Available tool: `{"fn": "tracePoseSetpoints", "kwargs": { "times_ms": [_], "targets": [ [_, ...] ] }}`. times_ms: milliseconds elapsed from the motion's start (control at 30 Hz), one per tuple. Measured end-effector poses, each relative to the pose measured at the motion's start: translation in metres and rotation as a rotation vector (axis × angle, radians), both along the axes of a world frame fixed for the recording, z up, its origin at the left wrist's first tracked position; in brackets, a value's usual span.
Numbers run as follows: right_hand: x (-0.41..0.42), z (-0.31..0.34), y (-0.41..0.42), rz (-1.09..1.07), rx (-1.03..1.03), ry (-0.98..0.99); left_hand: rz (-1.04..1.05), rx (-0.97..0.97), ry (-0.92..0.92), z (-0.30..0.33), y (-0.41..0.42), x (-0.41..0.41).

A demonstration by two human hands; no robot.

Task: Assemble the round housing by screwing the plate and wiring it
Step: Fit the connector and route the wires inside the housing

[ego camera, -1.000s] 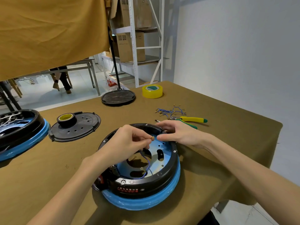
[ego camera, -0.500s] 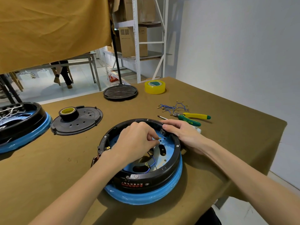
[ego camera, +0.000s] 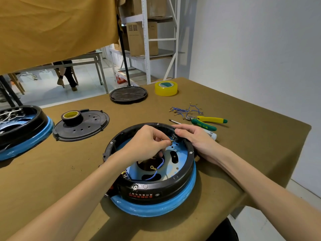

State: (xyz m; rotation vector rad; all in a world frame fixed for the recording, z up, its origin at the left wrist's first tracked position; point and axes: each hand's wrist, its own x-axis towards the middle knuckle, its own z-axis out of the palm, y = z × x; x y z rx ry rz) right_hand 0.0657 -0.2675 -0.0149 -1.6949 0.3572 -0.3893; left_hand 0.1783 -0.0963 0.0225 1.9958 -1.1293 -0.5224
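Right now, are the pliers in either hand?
No, the green-and-yellow pliers lie on the table beyond the right hand, while the left hand pinches a brass terminal.

The housing (ego camera: 152, 186) was a round black ring on a blue base, lying flat and open side up. Inside it sat the plate (ego camera: 180, 159), pale blue with dark oval cut-outs and small holes. A blue wire (ego camera: 157, 171) curved across the plate near the housing's centre, ending in a brass ring terminal (ego camera: 152, 167).
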Motion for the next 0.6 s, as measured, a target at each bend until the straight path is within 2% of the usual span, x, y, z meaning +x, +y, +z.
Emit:
{"fn": "tracePoseSetpoints", "kwargs": {
  "times_ms": [433,600],
  "targets": [
    [0.0000,-0.0034,-0.0013,-0.012,0.011,0.020,0.016,0.034,0.056,0.0028,-0.0038,-0.0033],
    [0.0002,-0.0034,-0.0021,-0.006,-0.019,0.030,0.070,0.038,0.195,0.0050,-0.0072,-0.0078]
  ]
}}
